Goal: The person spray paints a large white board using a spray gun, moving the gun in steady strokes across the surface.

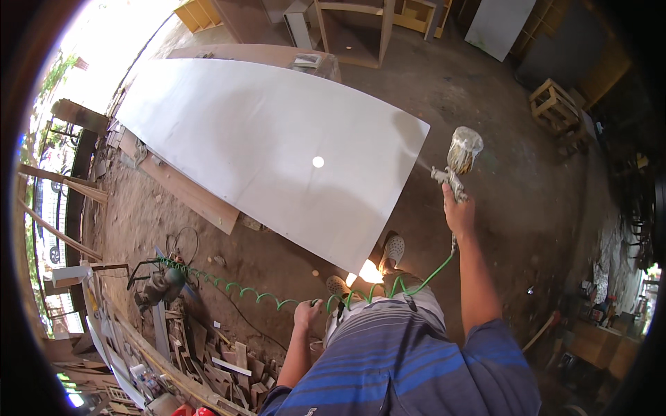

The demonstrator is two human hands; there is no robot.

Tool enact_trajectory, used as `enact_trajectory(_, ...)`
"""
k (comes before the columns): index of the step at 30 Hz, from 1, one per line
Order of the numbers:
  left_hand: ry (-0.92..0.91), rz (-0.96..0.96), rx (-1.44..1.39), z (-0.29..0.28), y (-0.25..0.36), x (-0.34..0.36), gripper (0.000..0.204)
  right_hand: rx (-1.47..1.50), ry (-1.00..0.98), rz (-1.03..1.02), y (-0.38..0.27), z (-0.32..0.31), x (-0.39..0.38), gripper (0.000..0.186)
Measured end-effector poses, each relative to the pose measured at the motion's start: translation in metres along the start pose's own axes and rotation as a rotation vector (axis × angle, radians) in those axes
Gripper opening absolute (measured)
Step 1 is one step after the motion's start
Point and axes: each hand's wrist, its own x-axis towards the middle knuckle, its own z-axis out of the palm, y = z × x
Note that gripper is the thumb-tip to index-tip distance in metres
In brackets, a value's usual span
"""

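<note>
My right hand [459,213] grips a metal spray gun [449,182] with a plastic-covered cup [463,149] on top, just off the right edge of a large white panel [263,139]. A faint mist shows at the nozzle, which faces left over the panel. My left hand [305,315] is closed on a green coiled hose [263,297] low in the view, near the panel's front corner. That hose runs from a compressor [166,284] at the lower left round past my body to the gun's handle. The panel lies over brown boards [187,191].
Wooden cabinets [350,31] and a pale board [494,28] stand at the back, a wooden stool [551,107] at the right. Wood scraps [229,364] are piled at the lower left. My feet [392,251] are on the dirt floor [492,270] beside the panel's corner.
</note>
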Motion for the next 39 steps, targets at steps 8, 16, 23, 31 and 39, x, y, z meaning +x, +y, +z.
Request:
enact_trajectory(8, 0.002, -0.015, 0.002, -0.007, -0.019, 0.002, 0.048, 0.336, -0.172, 0.194, -0.029, -0.007, -0.055, 0.025)
enact_trajectory(16, 0.022, -0.034, -0.021, -0.011, 0.001, -0.004, 0.049, 0.112, 0.034, -0.014, -0.009, 0.018, 0.022, 0.033)
enact_trajectory(23, 0.027, 0.006, -0.062, -0.005, 0.017, -0.003, 0.049, 0.001, 0.241, -0.287, -0.004, 0.023, 0.084, 0.033)
enact_trajectory(31, -0.003, -0.028, -0.079, -0.005, 0.013, -0.006, 0.05, 0.238, 0.168, -0.086, -0.022, 0.018, 0.067, 0.031)
enact_trajectory(39, -0.028, 0.001, -0.009, -0.008, -0.021, 0.002, 0.048, 0.122, 0.013, -0.03, -0.004, 0.01, -0.017, 0.03)
